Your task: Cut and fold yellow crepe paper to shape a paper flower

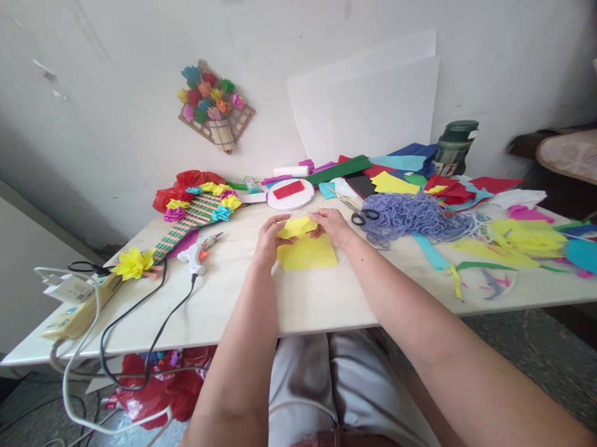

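Between my two hands is a small folded piece of yellow crepe paper [300,226], raised a little off the table. My left hand [273,237] is closed on its left end, and my right hand [331,226] pinches its right end. Below the hands a flat yellow paper sheet [307,253] lies on the table; I cannot tell whether it joins the folded piece. Just beyond the hands sits a white oval disc [303,200] with a red paper strip [287,189] on it.
At left are a glue gun [194,255], a power strip [78,315] with cables, and a woven fan shape [191,222] with paper flowers. On the right lie black-handled scissors [365,217], purple yarn [413,216] and coloured paper scraps [514,242]. A dark green flask [455,148] stands behind.
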